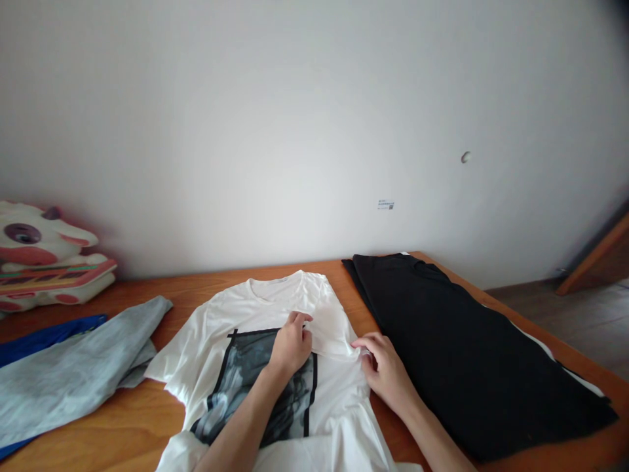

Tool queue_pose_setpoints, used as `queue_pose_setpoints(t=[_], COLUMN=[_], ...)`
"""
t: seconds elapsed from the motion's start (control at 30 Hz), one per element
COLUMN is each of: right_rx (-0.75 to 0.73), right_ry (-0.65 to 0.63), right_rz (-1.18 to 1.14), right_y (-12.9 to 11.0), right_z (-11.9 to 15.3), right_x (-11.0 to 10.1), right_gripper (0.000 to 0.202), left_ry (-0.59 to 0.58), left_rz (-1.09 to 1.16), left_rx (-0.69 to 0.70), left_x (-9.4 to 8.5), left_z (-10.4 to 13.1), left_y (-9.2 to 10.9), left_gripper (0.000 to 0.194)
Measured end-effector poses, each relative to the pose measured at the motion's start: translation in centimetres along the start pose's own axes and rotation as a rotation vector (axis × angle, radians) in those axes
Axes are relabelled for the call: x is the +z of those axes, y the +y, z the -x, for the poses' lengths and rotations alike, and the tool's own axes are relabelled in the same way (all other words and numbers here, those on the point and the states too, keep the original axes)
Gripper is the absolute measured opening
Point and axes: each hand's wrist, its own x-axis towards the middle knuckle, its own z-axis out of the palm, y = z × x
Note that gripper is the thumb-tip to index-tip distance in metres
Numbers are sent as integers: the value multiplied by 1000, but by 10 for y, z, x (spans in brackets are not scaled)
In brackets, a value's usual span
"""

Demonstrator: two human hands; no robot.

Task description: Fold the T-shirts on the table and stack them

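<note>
A white T-shirt (206, 341) with a dark, black-framed picture print lies spread out, its neckline toward the wall. My left hand (291, 341) is over the upper right of the print, its fingers closed in a pinch on the shirt's fabric. At the shirt's right side my right hand (386, 370) pinches the cloth between thumb and fingers. Between the hands the right sleeve appears laid inward over the chest. Wrinkled fabric bunches along the shirt's lower part, partly hidden by my left forearm.
Folded black clothing (452, 347) with white edges lies to the right on the wooden table (122, 432). Grey clothing (73, 373) overlaps a blue garment (54, 334) on the left. A cow-shaped toy keyboard (54, 262) stands behind them, near the wall (275, 131).
</note>
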Motion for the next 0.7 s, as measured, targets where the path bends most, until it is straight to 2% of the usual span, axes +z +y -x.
queue_pose_setpoints(t=[0.07,0.17,0.3,0.5,0.6,0.7], right_rx=[7,11,19,-12,-76,-88], right_ry=[-32,-67,-87,-10,-22,-2], right_rz=[10,15,11,84,130,140], right_y=[-1,-5,-11,0,8,13], right_z=[-1,-1,-1,-3,-4,-3], right_x=[-2,-6,-9,2,6,8], right_gripper=[37,32,20,25,24,25], left_ry=[-43,-64,-73,-82,-82,-35], left_rz=[-219,-335,-370,-222,-138,-176], left_rx=[166,289,307,280,355,330], left_x=[3,6,6,6,-13,-56], left_z=[3,8,14,14,14,18], left_y=[2,6,11,4,-3,-17], left_gripper=[38,31,24,27,30,27])
